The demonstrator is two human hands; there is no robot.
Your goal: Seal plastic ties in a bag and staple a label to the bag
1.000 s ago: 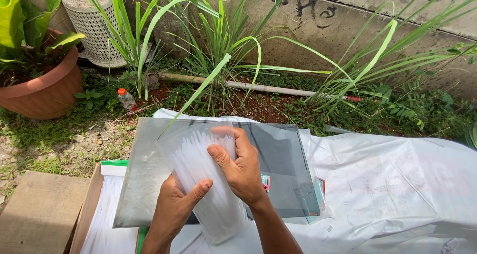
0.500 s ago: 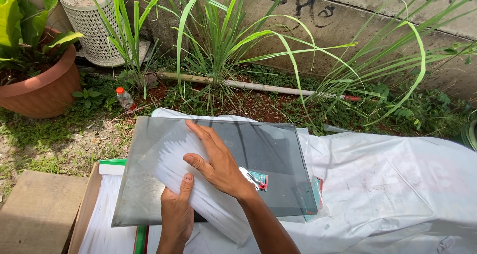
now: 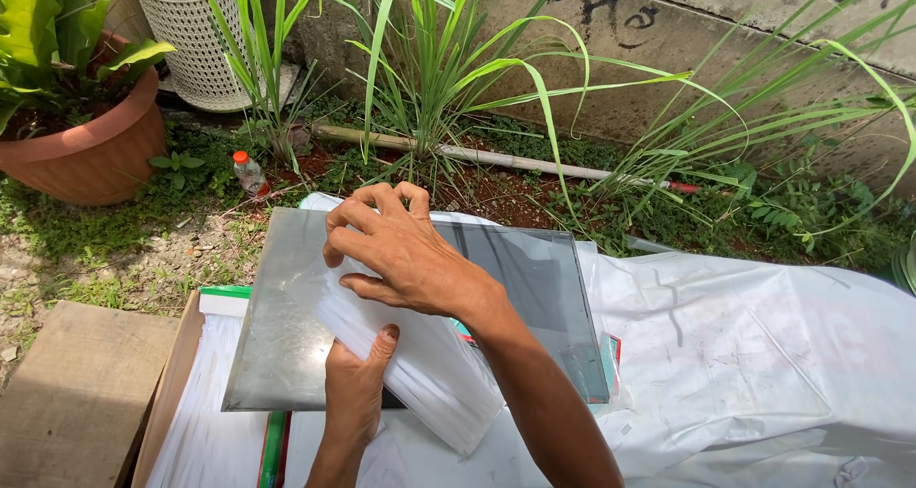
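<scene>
A dark grey glass pane (image 3: pixel 544 288) lies flat on a white cloth-covered surface (image 3: pixel 763 354). Across the pane rests a clear plastic bag of thin white sticks (image 3: pixel 429 373), slanting from upper left to lower right. My right hand (image 3: pixel 401 254) presses down on the upper end of the bag, fingers curled toward the left. My left hand (image 3: pixel 355 388) comes up from below and grips the bag's near edge, thumb on top.
A terracotta pot with a leafy plant (image 3: pixel 86 154) stands at the far left, beside a white mesh basket (image 3: pixel 196 40). A small bottle with an orange cap (image 3: pixel 250 175) lies in the grass. A wooden board (image 3: pixel 76 393) is at left; a concrete wall backs tall grass.
My right hand slid up and left along the bag to its top end and curled its fingers. My left hand moved up onto the bag's near edge.
</scene>
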